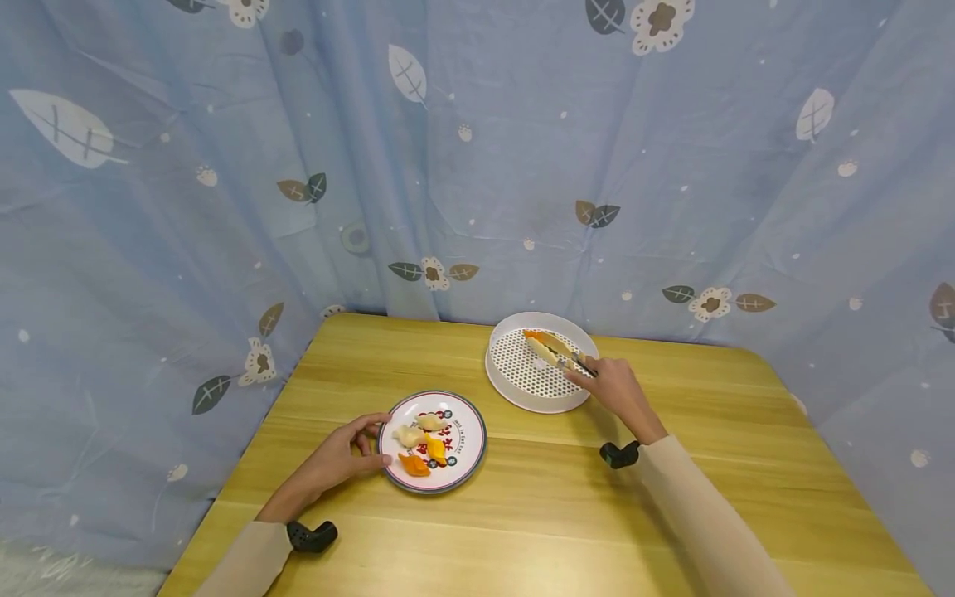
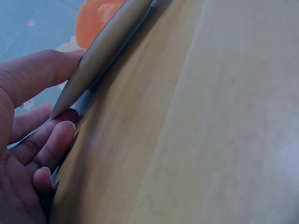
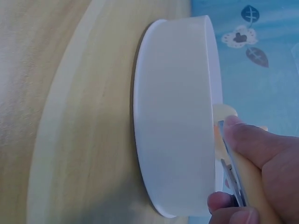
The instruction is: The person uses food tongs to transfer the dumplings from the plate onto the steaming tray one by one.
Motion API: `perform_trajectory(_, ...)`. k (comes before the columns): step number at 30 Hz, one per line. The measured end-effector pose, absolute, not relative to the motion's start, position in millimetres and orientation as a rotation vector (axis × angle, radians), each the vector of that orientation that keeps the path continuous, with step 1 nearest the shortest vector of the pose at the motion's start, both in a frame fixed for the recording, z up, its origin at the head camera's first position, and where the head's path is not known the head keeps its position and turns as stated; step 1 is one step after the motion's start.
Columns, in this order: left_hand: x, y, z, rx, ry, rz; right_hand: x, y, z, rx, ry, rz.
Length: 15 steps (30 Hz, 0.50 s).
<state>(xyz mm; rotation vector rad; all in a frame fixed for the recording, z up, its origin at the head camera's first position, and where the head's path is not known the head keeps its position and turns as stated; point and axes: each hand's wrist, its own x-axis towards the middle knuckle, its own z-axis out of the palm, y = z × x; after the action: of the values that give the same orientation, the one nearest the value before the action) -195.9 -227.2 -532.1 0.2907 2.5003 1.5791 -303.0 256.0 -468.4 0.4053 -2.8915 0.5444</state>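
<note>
Left hand [image 1: 339, 458] fingers curl against plate [image 1: 468, 463] rim. Right hand [image 1: 613, 387] pinches tongs [image 1: 570, 360], their long axis running ahead-left over white strainer basket [image 1: 504, 383]; they seemingly clamp a dumpling [image 1: 543, 346].

Wooden table [image 1: 671, 497], light yellow grain, rounded corners; it fills most of both wrist views too. Blue curtain [image 1: 477, 166] hangs behind and wraps round the table at 9, 12 and 3 o'clock. Print on it: white leaves, dark green and brown leaves, small white flowers with brown centres, scattered white dots. One big white leaf [image 1: 67, 128] at 10 o'clock, one flower [image 1: 660, 21] at 1 o'clock on the top edge. Cloth is creased and folded.
</note>
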Motion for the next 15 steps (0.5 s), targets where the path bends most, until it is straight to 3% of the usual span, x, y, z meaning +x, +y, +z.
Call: perform_trajectory(15, -196.0, -228.3, -534.7, 0.288, 2.491, 1.588, -313.2, 250.5, -463.1, 0.366, -2.959, 0.503)
